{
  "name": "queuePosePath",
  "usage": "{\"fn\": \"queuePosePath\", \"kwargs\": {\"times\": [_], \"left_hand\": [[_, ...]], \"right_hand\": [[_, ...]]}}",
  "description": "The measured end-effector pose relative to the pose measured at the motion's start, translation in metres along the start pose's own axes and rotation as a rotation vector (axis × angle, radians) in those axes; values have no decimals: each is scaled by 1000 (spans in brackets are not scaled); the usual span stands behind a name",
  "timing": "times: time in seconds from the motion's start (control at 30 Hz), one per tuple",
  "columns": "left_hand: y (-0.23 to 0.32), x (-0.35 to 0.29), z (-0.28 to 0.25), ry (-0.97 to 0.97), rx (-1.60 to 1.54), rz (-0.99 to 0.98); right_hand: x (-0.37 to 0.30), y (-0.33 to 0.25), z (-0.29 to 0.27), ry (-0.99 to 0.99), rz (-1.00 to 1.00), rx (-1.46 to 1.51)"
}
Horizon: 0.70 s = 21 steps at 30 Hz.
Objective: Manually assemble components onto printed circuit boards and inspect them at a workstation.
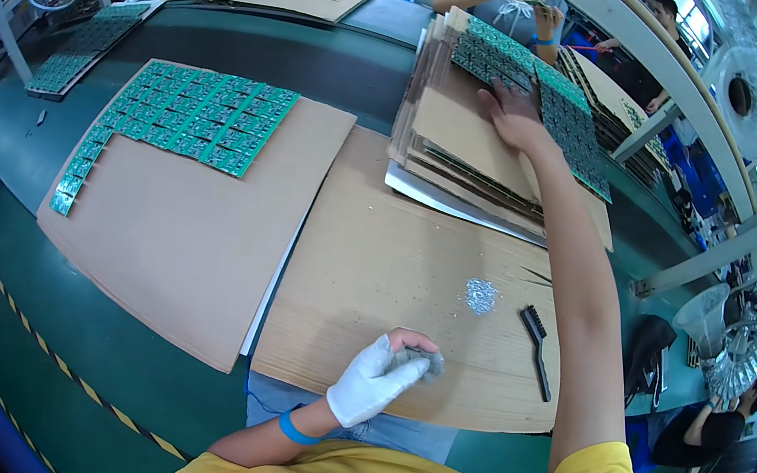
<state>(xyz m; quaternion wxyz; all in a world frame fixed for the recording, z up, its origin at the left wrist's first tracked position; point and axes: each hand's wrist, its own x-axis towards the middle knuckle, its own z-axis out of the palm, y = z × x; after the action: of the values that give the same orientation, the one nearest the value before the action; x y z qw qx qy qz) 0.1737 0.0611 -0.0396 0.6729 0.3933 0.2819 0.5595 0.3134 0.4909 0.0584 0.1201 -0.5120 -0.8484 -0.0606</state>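
My right hand (516, 115), bare, reaches far forward to the green circuit boards (563, 117) lying in rows on a stack of cardboard sheets (471, 138). Its fingers are spread over the near edge of the boards, thumb apart; no grip on a board shows. Close to my body, my left hand (385, 375) wears a white glove with greyish fingertips and a blue wristband (298, 428). The fingers curl inward with the thumb against them, and whatever they may hold is hidden. Below it lies a cardboard sheet (362, 283).
Left, more circuit boards (206, 113) rest on another cardboard sheet (173, 235). A black brush (536, 350), a small pile of silvery bits (480, 297) and dark tweezers-like tips (537, 276) lie to the right. A metal frame (712, 100) runs overhead; people work across the bench.
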Motion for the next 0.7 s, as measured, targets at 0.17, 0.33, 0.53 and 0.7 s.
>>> {"fn": "queuePosePath", "kwargs": {"times": [0.17,0.33,0.53,0.7], "left_hand": [[-4,0,-3,-24,3,9],[0,3,-2,-28,167,56],[-8,0,1,-10,-30,0],[-17,-4,2,63,26,66]], "right_hand": [[-1,-49,-4,187,18,-225],[-27,-194,-32,138,-402,442],[-70,-332,46,149,-692,142],[-76,-316,37,57,-643,371]]}}
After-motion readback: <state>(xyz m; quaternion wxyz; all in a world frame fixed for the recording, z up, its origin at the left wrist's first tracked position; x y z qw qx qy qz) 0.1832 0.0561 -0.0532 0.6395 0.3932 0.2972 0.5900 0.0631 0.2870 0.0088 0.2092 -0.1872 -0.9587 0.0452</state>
